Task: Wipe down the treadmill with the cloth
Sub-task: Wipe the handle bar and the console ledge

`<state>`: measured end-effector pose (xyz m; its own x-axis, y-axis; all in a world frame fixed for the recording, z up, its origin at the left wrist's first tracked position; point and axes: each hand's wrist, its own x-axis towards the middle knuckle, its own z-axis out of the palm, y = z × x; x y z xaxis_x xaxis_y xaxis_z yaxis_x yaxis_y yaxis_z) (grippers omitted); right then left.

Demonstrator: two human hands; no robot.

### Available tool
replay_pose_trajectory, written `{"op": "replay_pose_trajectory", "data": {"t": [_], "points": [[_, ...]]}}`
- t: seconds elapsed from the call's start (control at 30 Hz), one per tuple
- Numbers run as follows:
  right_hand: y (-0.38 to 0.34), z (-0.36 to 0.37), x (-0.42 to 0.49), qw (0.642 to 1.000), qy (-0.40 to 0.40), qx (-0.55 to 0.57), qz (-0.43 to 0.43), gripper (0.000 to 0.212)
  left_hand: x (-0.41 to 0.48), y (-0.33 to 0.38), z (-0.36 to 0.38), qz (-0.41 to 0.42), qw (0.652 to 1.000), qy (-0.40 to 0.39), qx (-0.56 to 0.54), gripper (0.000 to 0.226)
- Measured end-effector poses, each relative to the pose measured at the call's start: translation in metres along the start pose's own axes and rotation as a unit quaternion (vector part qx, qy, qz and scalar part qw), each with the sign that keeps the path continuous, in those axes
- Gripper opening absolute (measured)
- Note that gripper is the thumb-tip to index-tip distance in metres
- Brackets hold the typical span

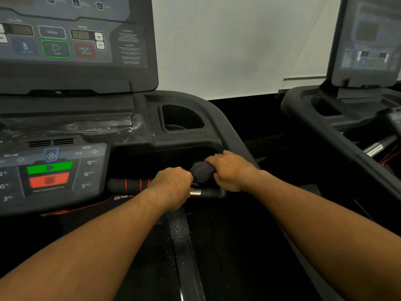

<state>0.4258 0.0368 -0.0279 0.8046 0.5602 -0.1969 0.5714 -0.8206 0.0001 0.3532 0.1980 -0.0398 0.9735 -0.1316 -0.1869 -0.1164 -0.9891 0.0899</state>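
A black treadmill [191, 98] fills the left and centre of the head view, with an upper display and a lower control panel [52, 170]. Its front handlebar [130, 184] is black with red rings and a chrome section. My left hand [171, 185] is closed around this handlebar. My right hand [231, 170] sits just to the right, closed on a bunched dark purple cloth [201, 171] that rests against the bar. The cloth shows between the two hands; part of it is hidden under my right fingers.
A cup holder recess [182, 118] lies above my hands. A second treadmill [338, 118] stands at the right, with a dark gap between the machines. A white wall is behind. A dusty black upright [182, 246] runs down below my left hand.
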Motion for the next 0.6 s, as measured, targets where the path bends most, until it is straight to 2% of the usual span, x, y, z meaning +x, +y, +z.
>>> {"op": "replay_pose_trajectory", "data": {"t": [0.1,0.17,0.2,0.27,0.3,0.37,0.43,0.5,0.57,0.6], "points": [[-0.017,0.010,0.001,0.979,-0.163,0.124,0.027,0.032,0.002,-0.002,0.004,-0.004,1.000,0.011,0.006,0.023],[-0.021,0.020,-0.005,0.978,-0.182,0.101,0.024,0.047,0.002,-0.003,0.007,-0.011,1.000,0.012,0.006,0.022],[-0.022,0.028,-0.010,0.987,-0.141,0.080,0.022,0.052,0.002,-0.003,0.007,-0.013,1.000,0.014,0.006,0.021],[-0.028,0.058,-0.027,0.999,0.024,0.037,0.028,0.061,0.002,-0.003,0.009,-0.013,1.000,0.020,0.004,0.019],[-0.035,0.077,-0.036,0.994,0.099,0.030,0.045,0.071,0.002,-0.003,0.009,-0.012,1.000,0.021,0.002,0.019],[-0.051,0.111,-0.050,0.978,0.176,0.067,0.093,0.094,0.002,-0.003,0.010,-0.010,1.000,0.020,-0.003,0.018],[-0.058,0.131,-0.053,0.969,0.202,0.088,0.116,0.109,0.002,-0.003,0.012,-0.007,1.000,0.021,0.000,0.016],[-0.054,0.135,-0.050,0.966,0.227,0.062,0.111,0.111,0.001,-0.003,0.013,0.001,1.000,0.022,0.005,0.016],[-0.049,0.121,-0.042,0.967,0.229,0.038,0.101,0.096,0.002,-0.004,0.013,0.008,1.000,0.023,0.011,0.016],[-0.047,0.108,-0.037,0.973,0.206,0.033,0.095,0.084,0.002,-0.005,0.014,0.011,1.000,0.020,0.011,0.017]]}}
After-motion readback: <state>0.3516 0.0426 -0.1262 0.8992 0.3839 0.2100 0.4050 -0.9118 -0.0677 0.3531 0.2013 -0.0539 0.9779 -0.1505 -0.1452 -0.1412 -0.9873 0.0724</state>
